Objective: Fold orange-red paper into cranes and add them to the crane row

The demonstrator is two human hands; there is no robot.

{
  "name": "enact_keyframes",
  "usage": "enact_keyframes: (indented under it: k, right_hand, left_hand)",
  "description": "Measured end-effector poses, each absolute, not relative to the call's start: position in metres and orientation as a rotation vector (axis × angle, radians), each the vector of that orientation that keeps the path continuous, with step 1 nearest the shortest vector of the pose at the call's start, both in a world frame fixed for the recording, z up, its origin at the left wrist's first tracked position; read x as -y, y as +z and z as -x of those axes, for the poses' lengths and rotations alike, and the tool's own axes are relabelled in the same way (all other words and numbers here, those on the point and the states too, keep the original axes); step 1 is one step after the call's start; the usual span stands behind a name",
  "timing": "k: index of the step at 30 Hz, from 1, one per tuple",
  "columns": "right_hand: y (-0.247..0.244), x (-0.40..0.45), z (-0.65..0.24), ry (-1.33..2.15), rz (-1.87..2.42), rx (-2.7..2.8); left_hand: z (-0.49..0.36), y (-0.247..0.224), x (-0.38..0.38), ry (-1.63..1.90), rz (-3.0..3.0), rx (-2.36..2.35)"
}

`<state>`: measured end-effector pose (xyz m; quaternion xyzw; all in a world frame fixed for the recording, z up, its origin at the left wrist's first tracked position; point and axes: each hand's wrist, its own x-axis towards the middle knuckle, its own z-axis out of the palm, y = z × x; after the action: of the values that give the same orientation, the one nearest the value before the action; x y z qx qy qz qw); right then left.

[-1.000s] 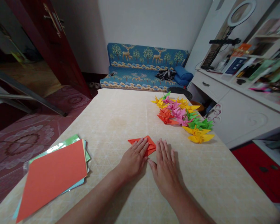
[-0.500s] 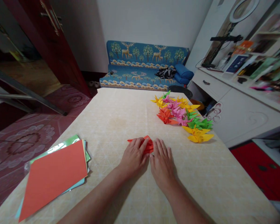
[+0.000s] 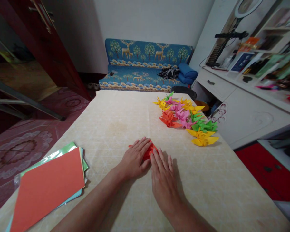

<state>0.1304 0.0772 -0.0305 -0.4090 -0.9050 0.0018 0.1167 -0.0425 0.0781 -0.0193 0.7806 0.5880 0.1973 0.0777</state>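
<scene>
A small folded piece of red-orange origami paper (image 3: 149, 152) lies flat on the table under my fingers. Across its left part rests my left hand (image 3: 135, 158), palm down with fingers stretched out, covering much of it. At the paper's right edge, my right hand (image 3: 163, 175) lies with extended fingers, its fingertips touching the paper and the little finger slightly apart. A thin red tip of the paper pokes out left of my left hand. The remaining folds are partly hidden by the fingers.
Several folded paper cranes (image 3: 181, 114) in yellow, pink, red and green sit at the table's (image 3: 113, 109) far right. At the left edge a stack of coloured paper sheets (image 3: 49, 187) has red-orange on top. Beyond stands a blue patterned sofa (image 3: 148, 64); a white cabinet (image 3: 244, 106) flanks the right.
My right hand has moved slightly down and left relative to the paper, its fingers more spread. My left hand lies flatter, its fingers straighter. The whole view has shifted a little.
</scene>
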Motion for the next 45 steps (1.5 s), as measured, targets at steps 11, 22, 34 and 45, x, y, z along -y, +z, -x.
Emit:
enact_keyframes:
  k: [11,22,34,45]
  right_hand:
    - [-0.03,-0.071,-0.131,0.204,1.207,2.782]
    - [-0.026,-0.069,-0.129,0.228,1.222,2.786]
    - [-0.026,-0.068,-0.129,0.233,1.256,2.769]
    - [-0.028,-0.057,-0.137,0.2,1.223,2.717]
  left_hand:
    - [0.045,-0.017,-0.077,0.535,-2.377,-1.689]
    - [0.047,-0.016,-0.076,0.484,-2.416,-1.662]
    - [0.048,-0.015,-0.078,0.452,-2.395,-1.658]
    - [0.041,-0.014,-0.078,0.445,-2.358,-1.687]
